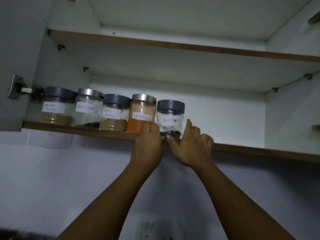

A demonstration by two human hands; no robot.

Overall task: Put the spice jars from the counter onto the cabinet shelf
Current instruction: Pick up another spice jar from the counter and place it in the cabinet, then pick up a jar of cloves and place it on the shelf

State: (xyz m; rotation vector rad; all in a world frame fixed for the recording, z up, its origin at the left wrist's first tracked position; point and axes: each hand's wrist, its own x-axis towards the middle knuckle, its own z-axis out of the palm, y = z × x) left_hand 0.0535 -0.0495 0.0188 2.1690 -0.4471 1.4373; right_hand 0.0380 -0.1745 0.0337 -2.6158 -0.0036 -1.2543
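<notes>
Five labelled spice jars stand in a row at the front of the lower cabinet shelf (242, 150): coriander powder (55, 108), black pepper (87, 108), garam masala (114, 113), red chilli powder (141, 110), and a second black pepper jar (170, 116) at the right end. My left hand (149, 144) reaches up with its fingers curled against the lower right of the red chilli powder jar. My right hand (192, 146) holds the right-end black pepper jar at its base, thumb on the front and index finger up along its right side. The bottoms of both jars are hidden by my hands.
The upper shelf (173, 45) shows only its brown edge from below. The open cabinet door (10, 66) hangs at the left on a metal hinge (22, 90). To the right of the jars, the lower shelf runs on to the cabinet's side wall (290, 118). A wall socket (149, 229) sits below.
</notes>
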